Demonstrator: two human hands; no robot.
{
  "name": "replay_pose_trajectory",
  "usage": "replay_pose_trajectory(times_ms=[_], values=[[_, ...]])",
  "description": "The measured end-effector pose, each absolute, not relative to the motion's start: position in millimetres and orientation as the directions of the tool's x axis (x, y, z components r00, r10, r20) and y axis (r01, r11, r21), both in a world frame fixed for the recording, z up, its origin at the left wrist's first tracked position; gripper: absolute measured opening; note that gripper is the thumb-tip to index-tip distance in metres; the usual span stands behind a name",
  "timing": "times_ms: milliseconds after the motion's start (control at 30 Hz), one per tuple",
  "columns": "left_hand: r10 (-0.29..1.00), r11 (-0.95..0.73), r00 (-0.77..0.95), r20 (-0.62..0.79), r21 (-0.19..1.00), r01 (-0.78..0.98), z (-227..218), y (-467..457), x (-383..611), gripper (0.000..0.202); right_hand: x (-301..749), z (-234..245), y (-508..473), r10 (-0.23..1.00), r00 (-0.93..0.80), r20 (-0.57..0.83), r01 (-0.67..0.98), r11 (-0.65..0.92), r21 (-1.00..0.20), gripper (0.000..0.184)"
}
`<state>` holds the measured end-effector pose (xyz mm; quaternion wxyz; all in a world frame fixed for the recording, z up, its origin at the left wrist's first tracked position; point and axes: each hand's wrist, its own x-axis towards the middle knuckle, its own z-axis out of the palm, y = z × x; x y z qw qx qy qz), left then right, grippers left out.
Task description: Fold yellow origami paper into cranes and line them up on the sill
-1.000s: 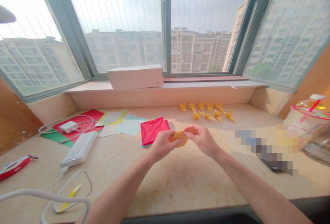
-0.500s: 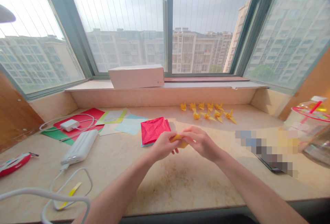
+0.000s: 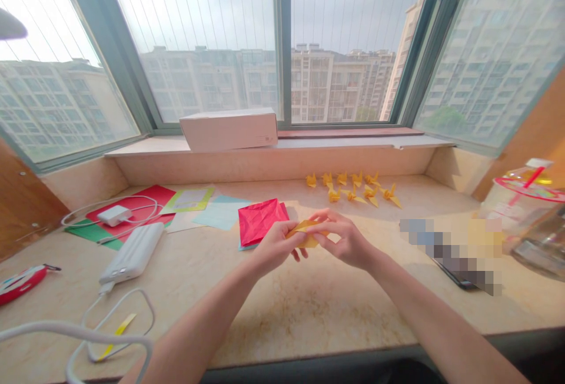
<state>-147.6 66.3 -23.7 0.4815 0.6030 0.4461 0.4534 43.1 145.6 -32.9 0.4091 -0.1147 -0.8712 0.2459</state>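
Between my two hands, above the middle of the counter, is a folded piece of yellow paper [image 3: 314, 241]. My left hand [image 3: 279, 242] pinches its left side, thumb on top and fingers curled beneath. My right hand [image 3: 346, 239] grips the right side between thumb and fingers. Parts of the paper are hidden by the fingers. Just behind my left hand lies a stack of red paper [image 3: 260, 219] with a light blue edge under it. Farther back, several yellow paper cranes [image 3: 352, 195] stand in two rows near the wall.
Coloured sheets [image 3: 225, 212], a white charger [image 3: 115, 215], a power bank [image 3: 132, 252] and a looped cable [image 3: 145, 340] lie to the left. On the right are a phone [image 3: 461, 278], partly blurred out, and a lidded cup [image 3: 507, 207]. A white box [image 3: 229, 131] rests on the sill.
The yellow paper shows more of its surface now, its top fold lifted between my fingers. My right fingers have shifted slightly along it. The whole view has moved a little.
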Motion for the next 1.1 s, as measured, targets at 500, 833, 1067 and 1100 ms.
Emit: replay_pose_trajectory(times_ms=[500, 833, 1067, 1100], values=[[0.983, -0.163, 0.140, 0.123, 0.933, 0.322, -25, 65, -145, 0.043, 37, -34, 141, 0.726, -0.599, 0.337, -0.014, 0.412, -0.911, 0.035], [0.952, -0.287, 0.082, 0.296, 0.762, 0.580, -19, 64, -146, 0.029, 42, -29, 146, 0.708, -0.600, 0.371, 0.051, 0.497, -0.866, 0.030], [0.945, -0.263, 0.053, 0.324, 0.650, 0.713, -22, 65, -143, 0.023, 41, -23, 144, 0.695, -0.593, 0.405, 0.084, 0.554, -0.828, 0.016], [0.949, -0.250, 0.051, 0.311, 0.644, 0.723, -22, 64, -143, 0.026, 41, -22, 144, 0.686, -0.594, 0.421, 0.090, 0.576, -0.812, 0.015]])
